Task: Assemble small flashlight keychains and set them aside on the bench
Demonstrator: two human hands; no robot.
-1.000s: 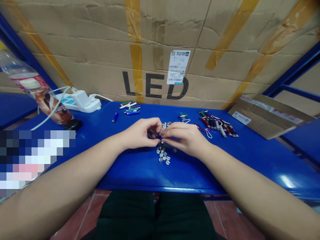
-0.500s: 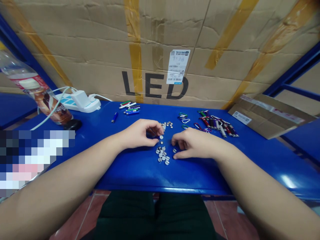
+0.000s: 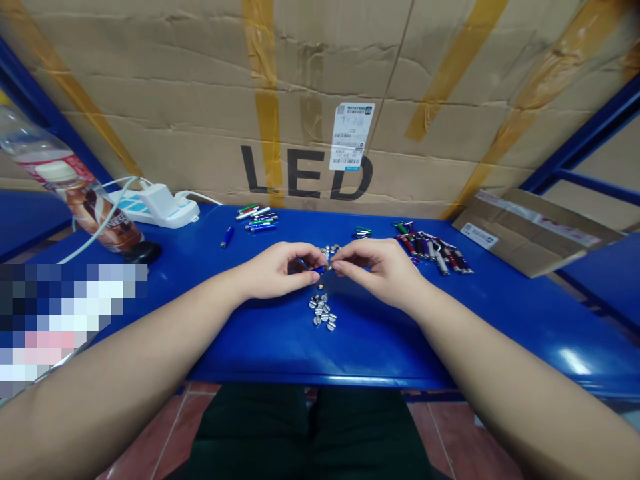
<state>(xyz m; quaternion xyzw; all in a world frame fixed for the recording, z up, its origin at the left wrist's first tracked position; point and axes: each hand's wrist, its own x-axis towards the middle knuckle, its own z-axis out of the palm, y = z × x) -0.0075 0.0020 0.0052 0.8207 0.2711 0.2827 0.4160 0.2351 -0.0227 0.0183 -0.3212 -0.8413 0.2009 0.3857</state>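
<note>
Blue torch barrel pinched in left hand; right hand nearly closed at its end, hold hidden. Slip could send loose button cells rolling off table.

Bare hands and forearms, dark trousers

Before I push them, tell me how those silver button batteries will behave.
The silver button batteries will probably scatter easily: they are small, flat discs lying loose in a heap on the glossy blue table. Any that tip onto an edge could roll away. Being metal, each likely feels stiff and fairly heavy for its size.
</note>
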